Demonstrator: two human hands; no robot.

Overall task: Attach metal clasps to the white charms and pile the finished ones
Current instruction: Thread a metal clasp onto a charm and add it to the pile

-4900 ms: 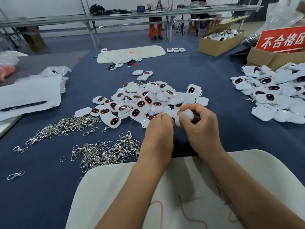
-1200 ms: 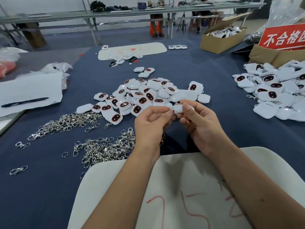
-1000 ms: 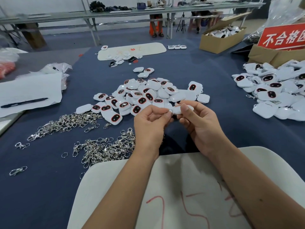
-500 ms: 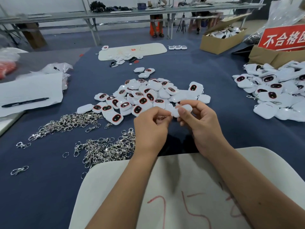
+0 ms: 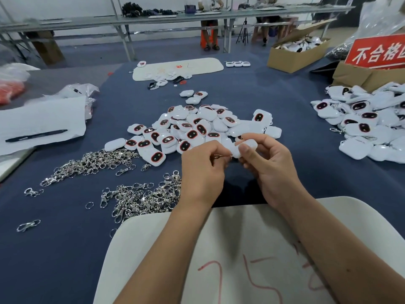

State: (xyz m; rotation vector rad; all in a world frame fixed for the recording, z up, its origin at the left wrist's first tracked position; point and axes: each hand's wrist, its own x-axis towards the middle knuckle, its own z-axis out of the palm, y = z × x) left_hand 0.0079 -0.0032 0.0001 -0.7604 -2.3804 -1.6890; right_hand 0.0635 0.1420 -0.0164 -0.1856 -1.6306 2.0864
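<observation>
A factory assembly floor, judging by the long blue-covered worktable (image 5: 252, 88) heaped with loose white plastic charms (image 5: 197, 126) and silver metal clasps (image 5: 140, 196). Cardboard boxes of parts (image 5: 293, 55), a red Chinese-lettered sign (image 5: 377, 51), long metal benches (image 5: 153, 18) behind.

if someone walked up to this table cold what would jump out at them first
Most likely the two hands at the centre: the right hand pinches a white charm while the left hand works a small metal ring against it. Just beyond them lies a heap of white charms with dark red-rimmed faces. Left of the hands glitter the metal clasps, and a red sign stands far right.
</observation>
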